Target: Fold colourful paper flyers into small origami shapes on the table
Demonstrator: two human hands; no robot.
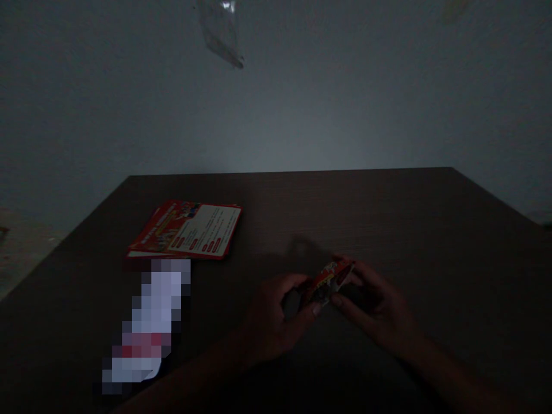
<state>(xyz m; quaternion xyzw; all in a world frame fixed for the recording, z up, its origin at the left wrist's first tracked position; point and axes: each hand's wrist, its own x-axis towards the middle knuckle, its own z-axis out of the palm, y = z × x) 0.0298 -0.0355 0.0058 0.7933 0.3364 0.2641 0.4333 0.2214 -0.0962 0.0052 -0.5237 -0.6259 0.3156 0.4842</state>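
Above the near middle of the table, both hands grip a small red packet [328, 282] with yellow and white print. My left hand [276, 316] pinches its left end, thumb at the lower edge. On the other side, my right hand [383, 313] has its thumb and fingers closed on the right end. The packet is tilted, and the dim light hides its finer print and whether it is torn. A faint shadow falls on the table just behind it.
A stack of red and white printed cards or booklets [185, 230] lies on the dark table [345, 201] at the left. Nearer me is a bright, pixelated phone-like object [150, 322]. A clear plastic pouch [222, 34] hangs on the grey wall [345, 86] behind.
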